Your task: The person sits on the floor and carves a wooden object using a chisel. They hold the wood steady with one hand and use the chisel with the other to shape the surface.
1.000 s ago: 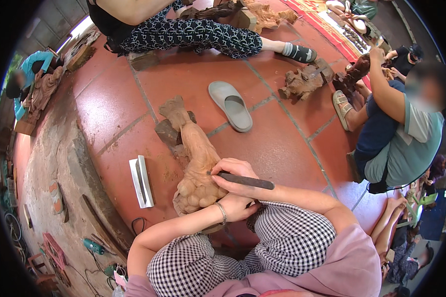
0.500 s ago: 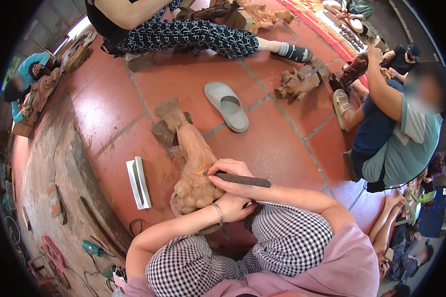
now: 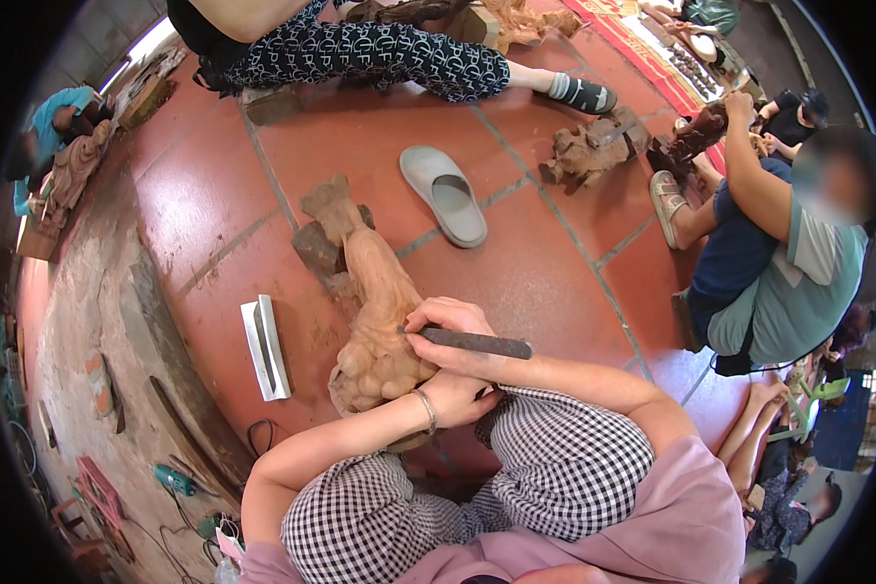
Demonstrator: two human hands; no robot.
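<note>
A carved light-brown wood piece (image 3: 384, 292), with a cluster of rounded lumps at its near end, lies in front of my knees. My right hand (image 3: 453, 336) pinches a flat dark hand tool, file-like (image 3: 482, 343). Its tip meets the carving's right side, while the blunt end points right. Just below it, my left hand (image 3: 455, 399) rests against the carving's near right side by my knee. Its fingers are curled, and what they grip is hidden. A bracelet circles that wrist.
Left of the carving, a white folded holder (image 3: 266, 348) carries a thin dark tool. A grey slipper (image 3: 445, 195) lies beyond, on red tiles. Another carving (image 3: 594, 151) sits far right, near a seated person (image 3: 798, 263). At left is a large wooden slab (image 3: 117, 321) with a green power tool (image 3: 173, 478).
The view has shifted slightly, so the floor things sit a little higher. Both hands stay at the carving, the tool's tip still against nearly the same spot.
</note>
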